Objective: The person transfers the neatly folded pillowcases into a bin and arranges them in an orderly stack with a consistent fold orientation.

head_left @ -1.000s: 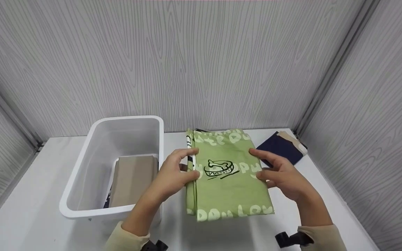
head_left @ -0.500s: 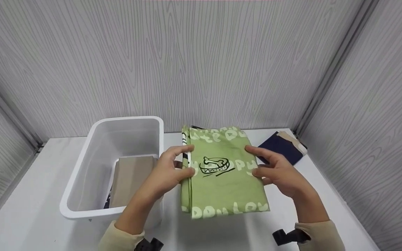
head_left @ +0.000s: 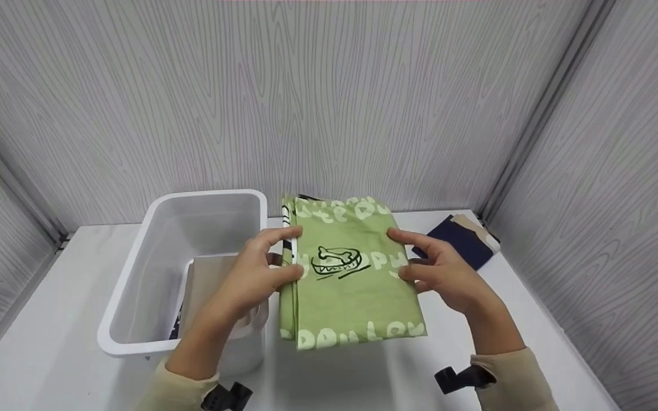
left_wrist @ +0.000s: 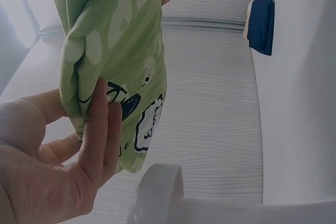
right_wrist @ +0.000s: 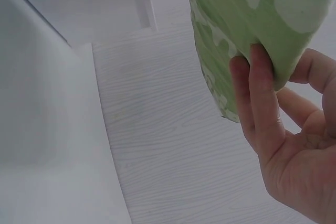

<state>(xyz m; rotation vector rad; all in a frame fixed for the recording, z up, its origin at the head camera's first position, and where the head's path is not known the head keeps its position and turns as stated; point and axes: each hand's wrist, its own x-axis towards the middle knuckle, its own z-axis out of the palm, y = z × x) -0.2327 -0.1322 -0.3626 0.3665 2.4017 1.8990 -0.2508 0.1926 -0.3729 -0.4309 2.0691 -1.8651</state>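
Note:
A folded green cloth [head_left: 352,291] with pale lettering and a black drawing hangs in the air between both hands, just right of the white plastic bin [head_left: 135,268]. My left hand [head_left: 284,256] grips its left edge, thumb on top and fingers [left_wrist: 100,129] underneath. On the right edge, my right hand [head_left: 402,256] pinches it the same way. The left wrist view shows the green cloth [left_wrist: 115,35] hanging above the bin's rim [left_wrist: 157,190]. Seen from the right wrist, fingers [right_wrist: 262,103] press the underside of the green cloth [right_wrist: 247,9].
A folded beige cloth [head_left: 209,285] lies inside the bin on something dark. A navy and beige folded cloth [head_left: 466,240] sits at the table's back right corner. Grey panelled walls close in the white table [head_left: 49,354] on three sides.
Both hands have carried the green cloth up and to the left, so its left edge now reaches the bin's right wall.

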